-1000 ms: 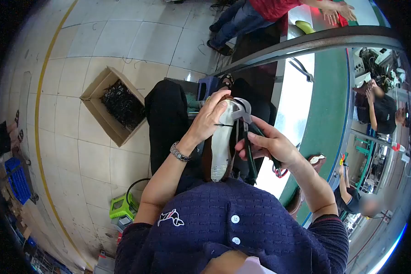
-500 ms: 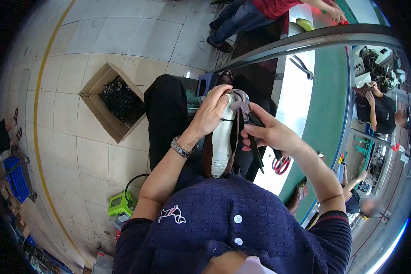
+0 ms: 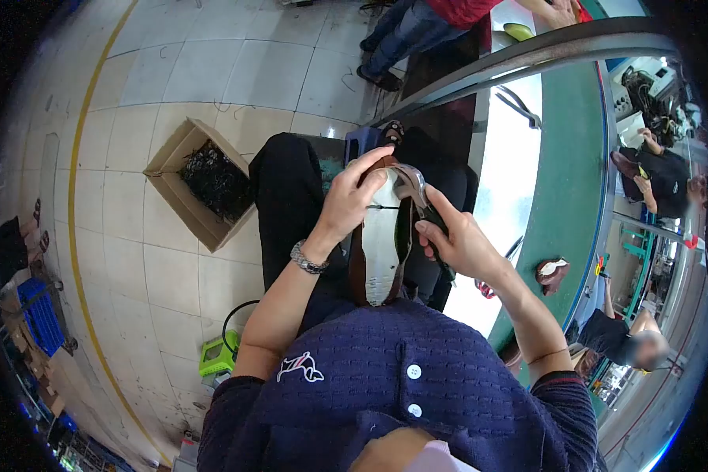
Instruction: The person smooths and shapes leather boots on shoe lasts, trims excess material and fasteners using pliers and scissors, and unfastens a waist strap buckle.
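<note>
The left hand (image 3: 350,203) is curled around the far end of a brown shoe (image 3: 380,244), its fingers over the tip and its thumb pressed on the pale underside. The brown shoe lies over the lap (image 3: 285,200), underside up, its near end against the navy shirt (image 3: 377,370), and a thin black cord (image 3: 381,207) crosses the underside below the thumb. The right hand (image 3: 464,245) is closed around the dark handles of the pliers (image 3: 411,186), whose metal head touches the shoe's right side near the far end; whether the jaws grip any material cannot be told. To the right runs a green desk (image 3: 562,157) with a bright strip (image 3: 507,177) along its left edge. A long dark tool (image 3: 519,108) lies on that strip toward its far end, and red handles (image 3: 485,289) show just beside the right forearm. A second shoe (image 3: 552,274) lies on the green surface near the desk's right edge. On the floor to the left, an open carton (image 3: 165,189) holds tangled black strips (image 3: 212,182), with a lime-green device (image 3: 215,357) nearer the body.
</note>
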A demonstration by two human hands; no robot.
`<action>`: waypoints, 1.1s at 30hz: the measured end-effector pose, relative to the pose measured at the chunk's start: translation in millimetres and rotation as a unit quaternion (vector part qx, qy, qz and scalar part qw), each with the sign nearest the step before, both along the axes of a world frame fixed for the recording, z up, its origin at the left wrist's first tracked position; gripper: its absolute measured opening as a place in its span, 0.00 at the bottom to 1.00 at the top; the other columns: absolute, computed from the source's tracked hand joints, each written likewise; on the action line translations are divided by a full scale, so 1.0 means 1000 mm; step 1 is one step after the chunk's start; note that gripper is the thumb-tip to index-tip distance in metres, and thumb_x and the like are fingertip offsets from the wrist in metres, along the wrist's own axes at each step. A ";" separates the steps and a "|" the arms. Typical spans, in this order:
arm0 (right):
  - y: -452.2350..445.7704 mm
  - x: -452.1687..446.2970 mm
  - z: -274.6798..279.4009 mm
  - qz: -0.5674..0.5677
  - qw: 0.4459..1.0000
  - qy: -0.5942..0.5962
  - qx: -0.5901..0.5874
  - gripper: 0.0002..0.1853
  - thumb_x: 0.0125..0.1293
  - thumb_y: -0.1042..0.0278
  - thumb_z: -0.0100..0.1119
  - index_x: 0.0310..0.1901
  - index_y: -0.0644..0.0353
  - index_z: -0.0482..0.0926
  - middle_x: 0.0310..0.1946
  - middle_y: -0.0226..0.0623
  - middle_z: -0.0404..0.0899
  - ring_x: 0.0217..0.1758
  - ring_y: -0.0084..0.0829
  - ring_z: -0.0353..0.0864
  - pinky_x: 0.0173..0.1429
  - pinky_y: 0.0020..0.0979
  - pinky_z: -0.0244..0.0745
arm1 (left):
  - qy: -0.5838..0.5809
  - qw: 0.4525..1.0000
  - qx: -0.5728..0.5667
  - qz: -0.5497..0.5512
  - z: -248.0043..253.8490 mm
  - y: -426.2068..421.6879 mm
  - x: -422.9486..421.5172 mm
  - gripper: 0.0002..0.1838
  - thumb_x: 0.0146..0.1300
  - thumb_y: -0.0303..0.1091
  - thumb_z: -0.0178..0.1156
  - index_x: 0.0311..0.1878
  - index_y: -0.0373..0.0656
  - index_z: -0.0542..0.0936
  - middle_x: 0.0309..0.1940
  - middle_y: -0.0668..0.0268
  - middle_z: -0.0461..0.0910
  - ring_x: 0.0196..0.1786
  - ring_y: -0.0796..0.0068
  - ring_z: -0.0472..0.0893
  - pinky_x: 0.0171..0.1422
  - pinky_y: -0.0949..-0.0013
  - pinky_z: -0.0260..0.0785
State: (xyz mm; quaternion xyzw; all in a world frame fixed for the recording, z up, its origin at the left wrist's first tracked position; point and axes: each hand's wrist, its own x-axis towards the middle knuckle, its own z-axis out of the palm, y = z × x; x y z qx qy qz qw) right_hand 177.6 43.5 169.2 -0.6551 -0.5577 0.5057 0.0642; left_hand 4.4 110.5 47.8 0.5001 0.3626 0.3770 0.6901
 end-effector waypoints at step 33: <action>0.018 -0.007 -0.004 0.132 0.941 -0.265 0.167 0.37 0.69 0.66 0.54 0.76 0.45 0.48 0.27 0.51 0.82 0.26 0.49 0.83 0.29 0.42 0.78 | 0.084 0.995 0.052 0.023 -0.002 0.010 -0.001 0.18 0.69 0.36 0.54 0.59 0.41 0.78 0.48 0.55 0.83 0.49 0.69 0.83 0.54 0.70 0.72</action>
